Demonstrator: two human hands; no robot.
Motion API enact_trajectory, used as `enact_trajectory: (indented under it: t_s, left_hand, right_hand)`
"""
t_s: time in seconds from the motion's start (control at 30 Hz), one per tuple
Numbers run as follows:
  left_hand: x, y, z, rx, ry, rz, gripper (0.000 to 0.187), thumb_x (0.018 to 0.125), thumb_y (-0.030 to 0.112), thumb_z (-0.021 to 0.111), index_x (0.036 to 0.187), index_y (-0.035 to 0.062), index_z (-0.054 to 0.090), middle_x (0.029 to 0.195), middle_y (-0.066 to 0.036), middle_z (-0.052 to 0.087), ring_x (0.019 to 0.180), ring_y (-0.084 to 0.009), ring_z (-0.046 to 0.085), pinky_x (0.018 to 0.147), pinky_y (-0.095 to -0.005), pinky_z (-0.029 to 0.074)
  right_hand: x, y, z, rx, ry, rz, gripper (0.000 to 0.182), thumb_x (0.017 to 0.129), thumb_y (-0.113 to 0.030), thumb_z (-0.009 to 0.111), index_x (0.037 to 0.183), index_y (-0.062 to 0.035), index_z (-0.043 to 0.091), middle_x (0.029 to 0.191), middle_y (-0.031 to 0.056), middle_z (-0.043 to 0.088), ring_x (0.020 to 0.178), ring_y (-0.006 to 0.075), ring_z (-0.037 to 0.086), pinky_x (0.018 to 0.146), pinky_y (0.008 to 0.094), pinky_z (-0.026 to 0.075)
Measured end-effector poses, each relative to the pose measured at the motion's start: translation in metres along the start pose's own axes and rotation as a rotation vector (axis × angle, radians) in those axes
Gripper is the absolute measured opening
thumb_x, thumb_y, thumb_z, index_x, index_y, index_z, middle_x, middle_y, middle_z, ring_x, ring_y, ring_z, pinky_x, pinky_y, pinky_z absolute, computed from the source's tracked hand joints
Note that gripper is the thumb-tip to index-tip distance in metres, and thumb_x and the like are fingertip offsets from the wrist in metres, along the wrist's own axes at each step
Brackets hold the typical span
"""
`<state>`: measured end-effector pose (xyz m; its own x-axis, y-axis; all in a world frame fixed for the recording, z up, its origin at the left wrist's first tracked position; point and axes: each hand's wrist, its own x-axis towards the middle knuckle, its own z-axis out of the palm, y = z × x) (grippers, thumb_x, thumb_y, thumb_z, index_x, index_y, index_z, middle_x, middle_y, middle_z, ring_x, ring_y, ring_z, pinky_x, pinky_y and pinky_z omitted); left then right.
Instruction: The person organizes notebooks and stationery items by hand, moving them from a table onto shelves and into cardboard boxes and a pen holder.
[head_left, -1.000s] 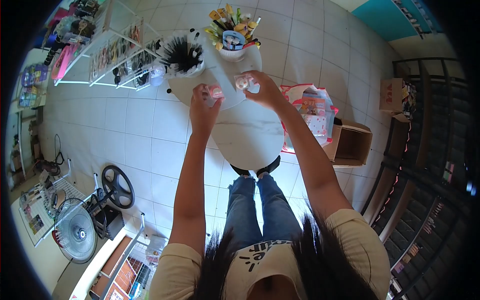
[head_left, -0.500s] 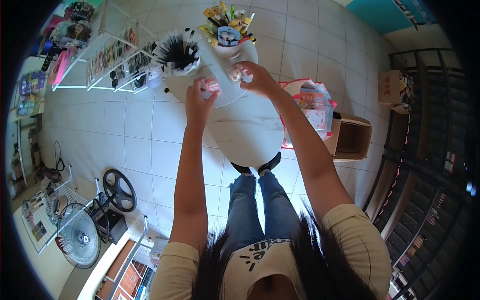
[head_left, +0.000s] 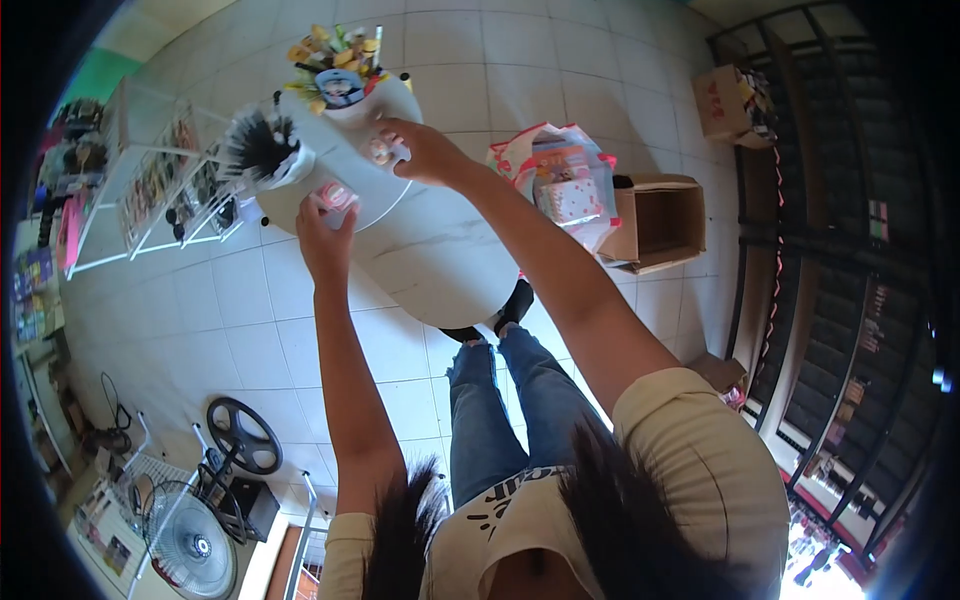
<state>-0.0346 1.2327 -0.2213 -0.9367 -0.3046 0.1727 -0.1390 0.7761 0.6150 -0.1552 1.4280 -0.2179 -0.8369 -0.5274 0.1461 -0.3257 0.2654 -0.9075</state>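
My left hand (head_left: 326, 232) has its fingers closed on a small pink-and-white packet (head_left: 334, 196) over the edge of the round white tabletop (head_left: 384, 205). Farther back, my right hand (head_left: 425, 153) pinches a small pale packet with orange-pink spots (head_left: 383, 150). Both packets look shiny, and their contents are too small to make out. Beyond my left hand stands a white container of black-tipped pens (head_left: 264, 148). A pot of yellow and colourful pens (head_left: 338, 72) is behind my right hand.
A marbled oval surface (head_left: 445, 255) lies nearer my legs. To the right are a red-and-white plastic bag (head_left: 570, 195) with packages and an open cardboard box (head_left: 665, 222). At left are a white wire rack (head_left: 150, 190) and, lower, a fan (head_left: 195, 545). Dark shelving (head_left: 840, 250) lines the right.
The view has turned, so the table, pens and bag appear farther left. Both hands keep hold of their packets; the left packet now shows more above the fingertips.
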Motion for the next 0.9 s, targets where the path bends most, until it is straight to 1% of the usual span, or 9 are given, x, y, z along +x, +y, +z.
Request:
enact_trajectory:
  t_s: [0.13, 0.17, 0.27, 0.4, 0.53, 0.57, 0.67, 0.77, 0.9]
  left_hand:
    - [-0.024, 0.003, -0.007, -0.186, 0.065, -0.013, 0.057, 0.074, 0.015, 0.075, 0.122, 0.0034, 0.047, 0.118, -0.017, 0.049, 0.102, -0.0305, 0.053, 0.085, -0.0400, 0.046]
    - [-0.034, 0.007, -0.011, -0.192, 0.070, -0.031, 0.059, 0.078, 0.007, 0.069, 0.130, 0.0035, 0.040, 0.126, -0.018, 0.043, 0.109, -0.0310, 0.050, 0.090, -0.0403, 0.044]
    - [-0.083, -0.001, -0.003, -0.019, 0.314, 0.020, 0.058, 0.079, 0.002, 0.064, 0.131, 0.0027, 0.037, 0.130, -0.018, 0.040, 0.111, -0.0313, 0.049, 0.091, -0.0397, 0.044]
    - [-0.174, -0.019, 0.025, -0.155, 0.088, -0.259, 0.053, 0.084, 0.001, 0.061, 0.132, 0.0039, 0.038, 0.130, -0.015, 0.039, 0.104, -0.0264, 0.054, 0.084, -0.0366, 0.048]
    - [-0.258, -0.013, 0.065, -0.306, -0.196, -0.407, 0.049, 0.084, -0.001, 0.058, 0.129, 0.0053, 0.041, 0.128, -0.011, 0.043, 0.098, -0.0210, 0.058, 0.074, -0.0306, 0.051]
    - [-0.268, -0.003, 0.069, -0.344, -0.263, -0.406, 0.048, 0.084, -0.001, 0.057, 0.129, 0.0050, 0.041, 0.127, -0.011, 0.044, 0.097, -0.0211, 0.058, 0.075, -0.0304, 0.051]
    - [-0.272, 0.041, 0.083, -0.376, -0.410, -0.378, 0.045, 0.085, -0.001, 0.056, 0.128, 0.0048, 0.042, 0.126, -0.012, 0.048, 0.095, -0.0216, 0.060, 0.080, -0.0321, 0.051]
    - [-0.276, 0.067, 0.114, -0.398, -0.389, -0.416, 0.042, 0.086, -0.001, 0.055, 0.126, 0.0058, 0.045, 0.122, -0.012, 0.053, 0.095, -0.0206, 0.061, 0.080, -0.0322, 0.050]
    - [-0.278, 0.099, 0.179, -0.450, -0.318, -0.439, 0.037, 0.087, -0.001, 0.052, 0.122, 0.0065, 0.049, 0.116, -0.011, 0.058, 0.094, -0.0196, 0.061, 0.080, -0.0311, 0.050]
  right_hand:
    - [-0.049, -0.014, -0.009, 0.172, 0.372, 0.145, 0.050, 0.072, 0.002, 0.056, 0.121, -0.0053, 0.054, 0.116, 0.0089, 0.058, 0.098, 0.0209, 0.059, 0.085, 0.0324, 0.048]
    - [-0.068, -0.011, -0.014, 0.198, 0.458, 0.240, 0.048, 0.073, 0.002, 0.056, 0.120, -0.0052, 0.054, 0.115, 0.0089, 0.058, 0.098, 0.0197, 0.058, 0.085, 0.0316, 0.047]
    - [-0.148, 0.060, -0.027, 0.146, 0.607, 0.488, 0.042, 0.074, 0.000, 0.057, 0.116, -0.0075, 0.057, 0.112, 0.0069, 0.058, 0.098, 0.0171, 0.058, 0.082, 0.0307, 0.048]
    - [-0.276, 0.132, -0.060, -0.197, 0.633, 0.759, 0.038, 0.076, -0.006, 0.061, 0.114, -0.0067, 0.059, 0.111, 0.0102, 0.059, 0.099, 0.0242, 0.059, 0.088, 0.0344, 0.047]
    - [-0.328, 0.130, -0.108, -0.748, 0.028, 0.863, 0.066, 0.067, -0.014, 0.071, 0.128, -0.0094, 0.045, 0.136, 0.0161, 0.039, 0.127, 0.0351, 0.037, 0.099, 0.0476, 0.039]
    - [-0.333, 0.144, -0.115, -0.864, -0.093, 0.854, 0.084, 0.067, -0.018, 0.075, 0.139, -0.0155, 0.032, 0.143, 0.0148, 0.027, 0.132, 0.0346, 0.028, 0.098, 0.0555, 0.037]
    - [-0.312, 0.169, -0.148, -1.088, -0.205, 0.742, 0.115, 0.057, -0.032, 0.085, 0.148, -0.0201, 0.015, 0.152, 0.0154, 0.012, 0.140, 0.0343, 0.014, 0.105, 0.0617, 0.026]
    - [-0.269, 0.193, -0.174, -1.160, -0.333, 0.503, 0.127, 0.050, -0.038, 0.088, 0.149, -0.0206, 0.011, 0.153, 0.0154, 0.009, 0.142, 0.0330, 0.010, 0.107, 0.0634, 0.020]
    - [-0.237, 0.217, -0.191, -1.095, -0.609, 0.241, 0.130, 0.048, -0.035, 0.089, 0.149, -0.0227, 0.009, 0.151, 0.0164, 0.017, 0.141, 0.0344, 0.016, 0.107, 0.0619, 0.021]
